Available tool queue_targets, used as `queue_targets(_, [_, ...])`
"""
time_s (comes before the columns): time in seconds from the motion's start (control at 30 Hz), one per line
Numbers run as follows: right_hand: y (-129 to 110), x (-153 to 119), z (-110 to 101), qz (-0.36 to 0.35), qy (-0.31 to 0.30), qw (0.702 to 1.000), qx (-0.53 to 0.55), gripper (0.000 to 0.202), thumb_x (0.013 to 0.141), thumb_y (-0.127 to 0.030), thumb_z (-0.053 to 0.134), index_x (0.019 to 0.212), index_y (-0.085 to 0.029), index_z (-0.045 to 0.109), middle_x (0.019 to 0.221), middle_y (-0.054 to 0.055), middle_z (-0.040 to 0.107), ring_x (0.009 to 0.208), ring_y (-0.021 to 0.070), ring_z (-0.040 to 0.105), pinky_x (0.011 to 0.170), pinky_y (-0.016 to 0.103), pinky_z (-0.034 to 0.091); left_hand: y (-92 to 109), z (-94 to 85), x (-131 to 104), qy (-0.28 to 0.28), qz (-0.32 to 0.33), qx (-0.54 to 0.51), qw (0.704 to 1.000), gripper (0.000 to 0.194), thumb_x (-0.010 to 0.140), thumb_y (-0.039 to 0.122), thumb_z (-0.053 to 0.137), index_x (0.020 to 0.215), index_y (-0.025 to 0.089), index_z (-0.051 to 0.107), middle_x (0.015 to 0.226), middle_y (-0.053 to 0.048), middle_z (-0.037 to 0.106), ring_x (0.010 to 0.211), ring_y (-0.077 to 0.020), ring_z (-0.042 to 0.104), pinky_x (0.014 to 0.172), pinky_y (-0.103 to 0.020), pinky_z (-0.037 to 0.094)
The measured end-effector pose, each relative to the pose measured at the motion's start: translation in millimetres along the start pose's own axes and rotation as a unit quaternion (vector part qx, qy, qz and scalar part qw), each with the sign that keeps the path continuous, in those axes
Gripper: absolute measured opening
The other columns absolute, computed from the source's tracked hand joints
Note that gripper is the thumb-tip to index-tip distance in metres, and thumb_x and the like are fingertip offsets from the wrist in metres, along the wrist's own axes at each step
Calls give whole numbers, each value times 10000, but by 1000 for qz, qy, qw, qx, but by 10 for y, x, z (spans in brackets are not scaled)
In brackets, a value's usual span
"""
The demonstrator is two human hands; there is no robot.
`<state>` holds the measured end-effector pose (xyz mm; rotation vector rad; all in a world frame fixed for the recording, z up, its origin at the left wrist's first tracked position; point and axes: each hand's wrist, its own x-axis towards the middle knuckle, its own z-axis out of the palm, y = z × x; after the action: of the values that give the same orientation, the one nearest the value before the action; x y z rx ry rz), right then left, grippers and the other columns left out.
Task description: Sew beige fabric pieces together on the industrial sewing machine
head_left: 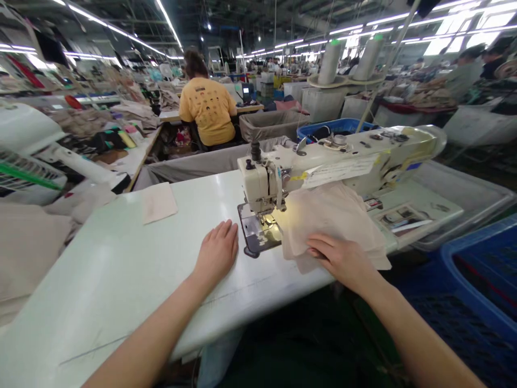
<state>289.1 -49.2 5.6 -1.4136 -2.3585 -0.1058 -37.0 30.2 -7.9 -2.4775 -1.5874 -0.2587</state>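
My left hand lies palm down on the pale sewing table, fingers stretched out and holding nothing, just left of the machine's metal needle plate. My right hand is at the near edge of a stack of beige fabric pieces, its fingers closed on the edge of the top piece; the thumb is partly hidden. The stack lies right of the needle, against the white sewing machine. A lamp lights the presser foot, and no fabric shows under it.
A single beige piece lies at the table's far left. More fabric is piled beyond the left edge. Blue crates stand at the right. Thread cones rise behind the machine. A person in a yellow shirt sits ahead.
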Motion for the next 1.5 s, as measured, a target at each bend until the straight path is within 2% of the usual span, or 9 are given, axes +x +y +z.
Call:
queue_targets(0.17, [4, 25, -78, -8, 55, 998, 1, 231, 997, -181, 462, 1060, -183, 684, 1083, 70, 754, 830, 186, 720, 665, 282, 532, 204, -176, -18, 26, 83, -38, 995, 313, 972, 152, 433, 1183, 155, 665, 1221, -152, 706, 1115, -295, 684, 954, -475, 555])
queue_targets(0.3, [-329, 20, -220, -76, 92, 993, 16, 191, 982, -184, 498, 1028, -170, 682, 1041, 89, 743, 833, 196, 680, 693, 304, 507, 511, -353, 30, 97, 253, -167, 948, 530, 933, 105, 474, 1461, 136, 441, 1485, -167, 528, 1418, -285, 455, 1126, -499, 442])
queue_targets(0.5, [-736, -6, -233, -140, 13, 985, 101, 217, 998, -321, 544, 1014, -168, 698, 961, 71, 747, 784, 209, 658, 631, 324, 520, 582, -401, 40, -76, 414, -293, 859, 346, 954, 137, 470, 1244, 178, 654, 1290, -127, 691, 1280, -235, 605, 1093, -386, 491])
queue_targets(0.7, [-529, -168, -8, -120, -16, 977, 176, 796, 688, -708, 778, 1215, -122, 668, 1254, 177, 708, 1072, 301, 707, 893, 386, 587, 0, -439, -479, -95, 276, -319, 902, 408, 890, 118, 542, 1279, 162, 657, 1356, -143, 651, 1267, -255, 619, 1053, -417, 530])
queue_targets(0.9, [-612, -93, 196, -84, -46, 962, 255, 346, 849, -223, 675, 1194, -218, 700, 1371, 112, 653, 1198, 274, 655, 975, 404, 543, -356, -648, -719, -135, 134, -392, 900, 340, 903, 197, 598, 1216, 252, 719, 1278, -92, 707, 1195, -235, 666, 1056, -429, 519])
queue_targets(1.0, [-708, 133, 286, 50, -44, 925, 374, 179, 884, -275, 577, 969, -237, 730, 1044, 61, 781, 943, 218, 733, 851, 345, 568, -348, -640, -689, -136, 47, -435, 889, 256, 929, 296, 588, 1105, 249, 768, 1216, -78, 737, 1126, -229, 691, 1021, -393, 531])
queue_targets(1.1, [-785, 347, 385, 298, 22, 852, 431, 300, 801, -487, 662, 960, -234, 642, 700, -2, 715, 642, 207, 682, 622, 316, 551, -308, -556, -656, -93, -114, -447, 882, 315, 930, 416, 552, 1006, 206, 775, 1048, -69, 772, 950, -238, 713, 897, -380, 567])
queue_targets(1.23, [-864, 403, 531, 376, 112, 775, 496, 478, 675, -593, 746, 892, -261, 478, 705, -14, 663, 595, 188, 633, 588, 311, 527, -254, -446, -665, -71, -211, -452, 864, 373, 887, 485, 545, 979, 189, 753, 917, -59, 761, 866, -249, 686, 794, -359, 559])
queue_targets(1.5, [-894, 309, 554, 276, 40, 888, 366, 260, 838, -487, 649, 862, -234, 701, 827, 40, 741, 724, 204, 669, 708, 319, 547, -94, -378, -747, 3, -192, -349, 917, 343, 897, 418, 516, 654, 213, 642, 711, -26, 630, 710, -194, 604, 676, -300, 493])
